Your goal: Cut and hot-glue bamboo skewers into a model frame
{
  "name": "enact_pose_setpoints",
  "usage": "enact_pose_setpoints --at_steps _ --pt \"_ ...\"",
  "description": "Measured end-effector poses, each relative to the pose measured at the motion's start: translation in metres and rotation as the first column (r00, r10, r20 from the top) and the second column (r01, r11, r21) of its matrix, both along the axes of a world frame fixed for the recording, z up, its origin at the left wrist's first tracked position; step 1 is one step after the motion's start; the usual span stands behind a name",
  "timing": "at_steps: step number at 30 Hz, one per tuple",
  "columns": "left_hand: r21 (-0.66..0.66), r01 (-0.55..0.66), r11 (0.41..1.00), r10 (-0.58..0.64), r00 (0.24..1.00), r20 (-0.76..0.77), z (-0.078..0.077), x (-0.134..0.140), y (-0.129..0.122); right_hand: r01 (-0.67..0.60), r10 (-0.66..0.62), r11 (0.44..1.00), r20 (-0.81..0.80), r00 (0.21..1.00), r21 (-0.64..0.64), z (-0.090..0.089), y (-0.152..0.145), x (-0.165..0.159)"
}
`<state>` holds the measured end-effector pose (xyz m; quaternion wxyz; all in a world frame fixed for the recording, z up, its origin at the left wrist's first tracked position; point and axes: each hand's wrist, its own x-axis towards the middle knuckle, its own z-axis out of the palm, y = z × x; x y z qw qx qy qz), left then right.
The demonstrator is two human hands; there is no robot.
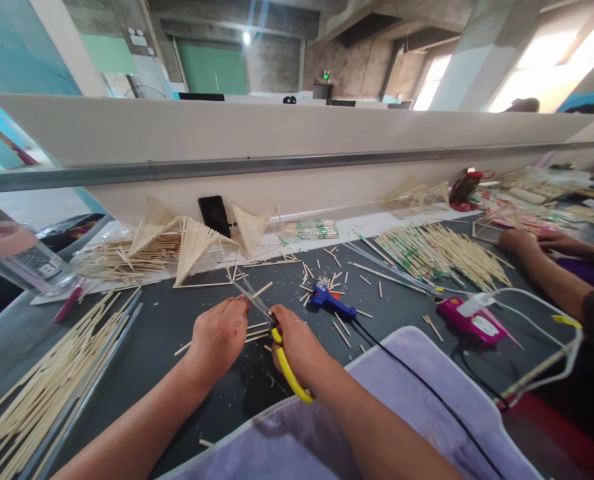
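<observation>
My right hand (pixel 297 340) is closed round the yellow handles of a pair of scissors (pixel 289 373), whose blades point up and left. Close to the blades, my left hand (pixel 219 333) pinches a thin wooden stick (pixel 263 289); its fingertips are partly hidden. More wooden sticks (pixel 257 333) lie between and under the hands. Behind the hands stand fan-shaped stick models (pixel 197 243). A blue glue gun (pixel 333 300) rests to the right among short cut stick pieces (pixel 343 333).
Long sticks (pixel 51 380) are spread at the left by a clear bottle (pixel 27 260). A black phone (pixel 215 216) leans on the partition. A lilac cloth (pixel 401 400), a magenta power strip (pixel 469 320) and cables lie at right, near another person's arms (pixel 551 267).
</observation>
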<state>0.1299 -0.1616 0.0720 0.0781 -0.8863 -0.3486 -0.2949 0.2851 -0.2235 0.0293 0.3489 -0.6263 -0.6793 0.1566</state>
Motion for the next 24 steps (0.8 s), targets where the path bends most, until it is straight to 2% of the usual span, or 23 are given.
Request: enact_pose_setpoints --at_steps 13,19,21,24 --pt "0.01 -0.002 1.0 0.002 1.0 0.025 -0.003 0.001 0.002 0.0 0.001 0.999 0.033 0.999 -0.043 0.006 0.0 0.001" --pt "-0.032 -0.011 0.999 0.013 0.999 0.052 -0.005 -0.004 0.016 -0.108 0.108 0.994 0.0 0.994 -0.033 0.019 -0.008 0.006" --pt "-0.055 -0.053 0.997 0.058 0.993 0.1 0.002 -0.01 0.026 -0.095 0.099 0.993 0.044 0.994 -0.072 0.022 -0.01 0.009" --pt "-0.147 -0.219 0.965 0.241 0.959 0.15 0.017 -0.019 0.04 0.027 0.0 0.984 0.151 0.989 -0.177 0.019 -0.008 0.016"
